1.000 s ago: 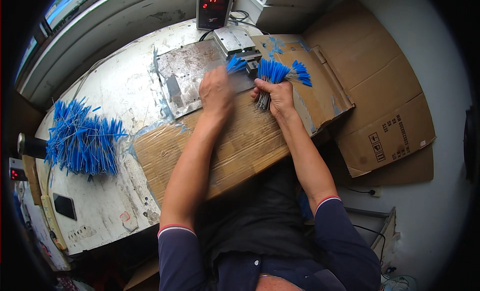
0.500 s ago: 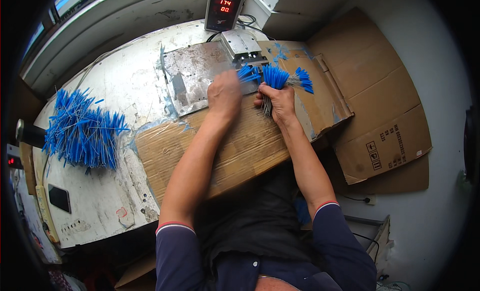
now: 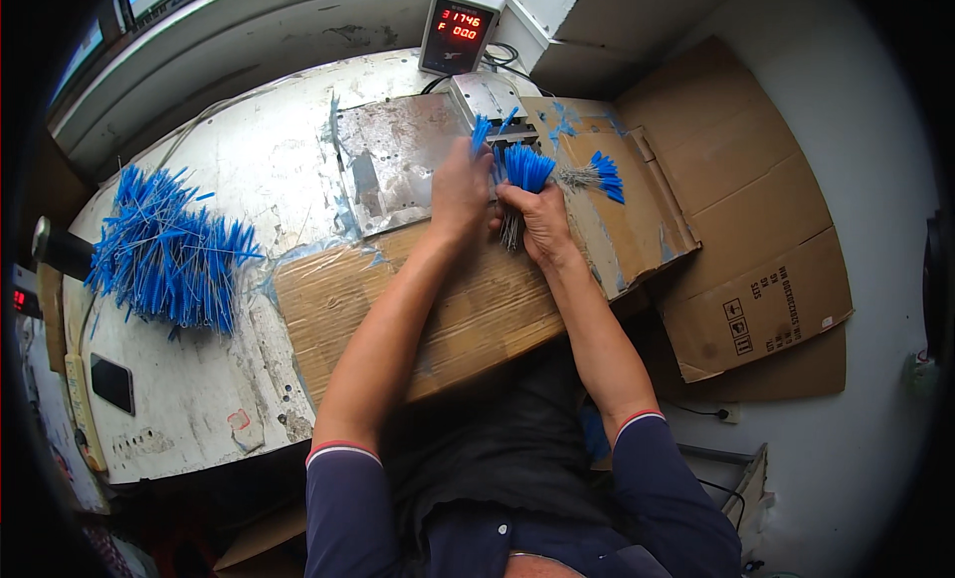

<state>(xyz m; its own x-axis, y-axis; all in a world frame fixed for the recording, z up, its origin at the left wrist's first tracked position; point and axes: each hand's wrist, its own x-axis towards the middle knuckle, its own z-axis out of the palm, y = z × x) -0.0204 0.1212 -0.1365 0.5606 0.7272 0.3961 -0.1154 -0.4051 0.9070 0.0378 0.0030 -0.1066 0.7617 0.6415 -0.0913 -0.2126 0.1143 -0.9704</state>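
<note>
Risk lay in the grip: the right hand (image 3: 542,220) had its fingers closed round a bundle of thin grey wires with blue sleeved ends (image 3: 524,170), held near the desk's far edge just before the small grey metal machine (image 3: 489,102). The left hand (image 3: 460,188) pinched a few strands. A loosened hold could probably have scattered strands over the brown cardboard sheet (image 3: 468,309).

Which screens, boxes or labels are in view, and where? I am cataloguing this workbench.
Counter display: far bench edge, dark rectangular screen, red digits.
Flattened cardboard box: right of the bench, brown, black printed marks.
Dark phone: near-left bench corner, screen blank.
Small red readout: far left edge, partly cut off.
</note>
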